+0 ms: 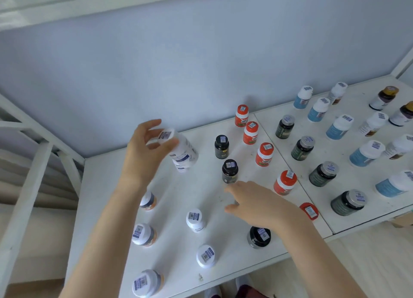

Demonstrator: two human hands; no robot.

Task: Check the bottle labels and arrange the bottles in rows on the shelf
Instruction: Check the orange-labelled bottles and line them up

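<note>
Bottles stand in loose rows on the white shelf (178,186), and the black bottle (229,171) near its middle serves as the landmark. Nearest the viewer from it, white-capped bottles (195,220) dot the front edge, with a dark jar (259,237) just beside the right forearm. The right hand (252,200) hovers low over the shelf directly in front of the black bottle, its grip released, fingers spread and holding nothing, fingertips close to the bottle's base; whether they touch it cannot be told. To the left of the black bottle and above shelf level, the left hand (147,150) has its grip clenched around the cap end of a tilted white bottle (182,150), whose printed label faces outward. That bottle is pinched only near the cap, so it could slip or swing down onto the shelf. Right of the black bottle runs a diagonal line of red bottles (264,154); a sweep of the right forearm could topple the nearest ones. Farther beyond sit another black bottle (221,146) and, across the shelf seam, green and blue rows against the pale wall (201,63).
</note>
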